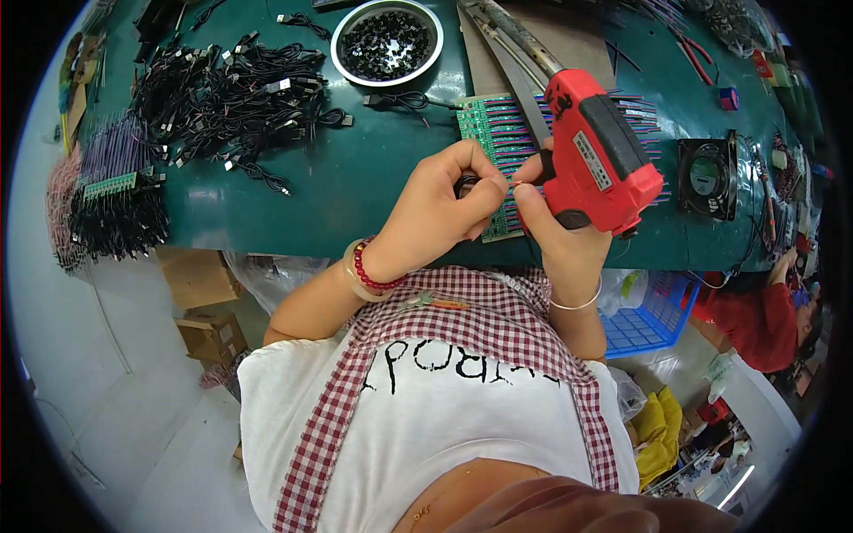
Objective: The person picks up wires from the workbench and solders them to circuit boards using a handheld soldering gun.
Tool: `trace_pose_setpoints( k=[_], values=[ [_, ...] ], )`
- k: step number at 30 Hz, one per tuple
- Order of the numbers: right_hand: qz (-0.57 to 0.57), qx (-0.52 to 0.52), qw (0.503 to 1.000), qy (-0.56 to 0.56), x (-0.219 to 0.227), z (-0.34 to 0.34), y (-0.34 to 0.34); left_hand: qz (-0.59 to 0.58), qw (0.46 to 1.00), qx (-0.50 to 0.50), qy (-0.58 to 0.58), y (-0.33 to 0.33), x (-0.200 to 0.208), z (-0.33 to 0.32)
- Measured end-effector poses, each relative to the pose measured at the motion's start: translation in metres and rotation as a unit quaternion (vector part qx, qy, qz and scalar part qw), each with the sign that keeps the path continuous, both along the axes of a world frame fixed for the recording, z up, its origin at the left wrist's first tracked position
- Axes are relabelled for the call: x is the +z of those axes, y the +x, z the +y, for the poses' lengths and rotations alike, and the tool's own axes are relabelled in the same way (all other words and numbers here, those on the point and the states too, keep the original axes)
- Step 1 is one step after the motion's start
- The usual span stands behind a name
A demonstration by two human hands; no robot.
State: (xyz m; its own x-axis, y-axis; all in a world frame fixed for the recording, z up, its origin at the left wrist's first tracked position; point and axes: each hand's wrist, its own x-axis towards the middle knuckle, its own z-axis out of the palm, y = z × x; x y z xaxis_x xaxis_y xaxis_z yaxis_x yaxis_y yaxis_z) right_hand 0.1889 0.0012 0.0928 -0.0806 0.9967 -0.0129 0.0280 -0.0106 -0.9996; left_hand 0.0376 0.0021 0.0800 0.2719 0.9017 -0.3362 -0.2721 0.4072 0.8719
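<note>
My left hand (pixel 449 200) is closed in a pinch, with a loop of black cable (pixel 465 185) showing at its curled fingers. A thin wire end (pixel 514 184) runs between its fingertips and my right hand (pixel 564 240). That right hand is wrapped round the handle of a red soldering gun (pixel 586 133) with a black top. The gun's metal front points away toward the far edge. Beneath both hands lies a green circuit board panel (pixel 480 115), with rows of coloured wires (pixel 635 111) sticking out to the right. The gun and my hands hide part of the panel.
On the green table (pixel 258 213), a pile of black USB cables (pixel 235 98) spreads at the left. A metal bowl (pixel 336 53) holds small black parts. Right stand a black fan (pixel 706 178) and red-handled pliers (pixel 695 58). A person in a red sleeve (pixel 755 324) sits far right.
</note>
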Motion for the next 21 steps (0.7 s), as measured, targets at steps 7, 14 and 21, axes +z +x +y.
trace_pose_setpoints(
  k=[7, 14, 21],
  values=[
    [-0.018, 0.002, 1.000, 0.015, 0.0041, 0.0006, 0.0004, -0.021, 0.999, -0.015, -0.025, -0.0009, -0.0020, 0.0006],
    [-0.012, 0.037, 0.998, 0.039, 0.0002, 0.0014, 0.0028, -0.067, 0.994, -0.058, -0.068, -0.0029, 0.0021, 0.0017],
    [-0.004, 0.034, 0.999, 0.022, 0.0029, -0.0002, 0.0033, -0.072, 0.992, -0.066, -0.083, -0.0052, 0.0028, 0.0015]
  ],
)
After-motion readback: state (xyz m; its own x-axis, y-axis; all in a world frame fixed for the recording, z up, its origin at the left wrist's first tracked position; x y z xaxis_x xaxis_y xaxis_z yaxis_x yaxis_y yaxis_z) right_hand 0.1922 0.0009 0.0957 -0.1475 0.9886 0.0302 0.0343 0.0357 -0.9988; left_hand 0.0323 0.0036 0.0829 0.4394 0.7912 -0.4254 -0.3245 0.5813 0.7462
